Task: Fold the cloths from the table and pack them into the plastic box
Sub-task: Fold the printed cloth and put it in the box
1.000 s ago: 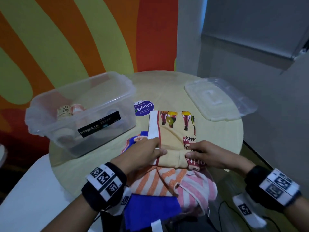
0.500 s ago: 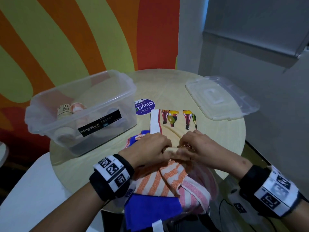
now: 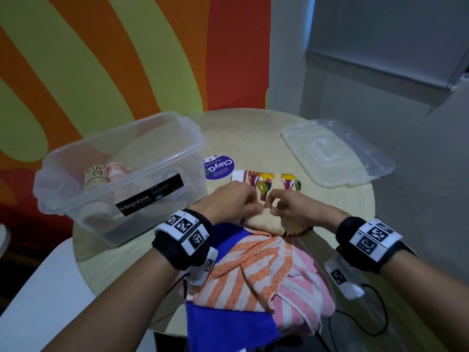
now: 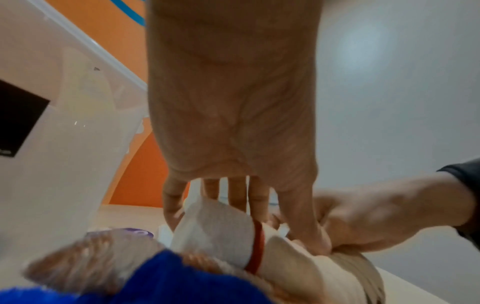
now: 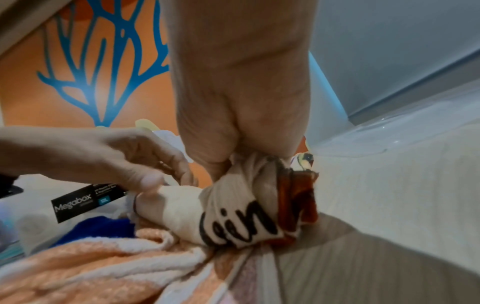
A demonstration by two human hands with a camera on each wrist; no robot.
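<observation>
Round table [image 3: 337, 199] against a striped orange and green wall, and both hands are down on the printed cloth [image 3: 266, 219], rolled up at centre. Left hand [image 3: 233, 201] curls over its left end, right hand [image 3: 297, 209] grips the right end. Open box [image 3: 121, 179] sits left with rolls inside, lid [image 3: 337, 153] far right, striped cloths [image 3: 253, 270] heaped nearest.

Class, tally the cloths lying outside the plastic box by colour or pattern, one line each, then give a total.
Cream printed cloth, being rolled: 1
Blue cloth: 1
Orange-striped cloth: 1
Pink-striped cloth: 1
Total: 4
</observation>
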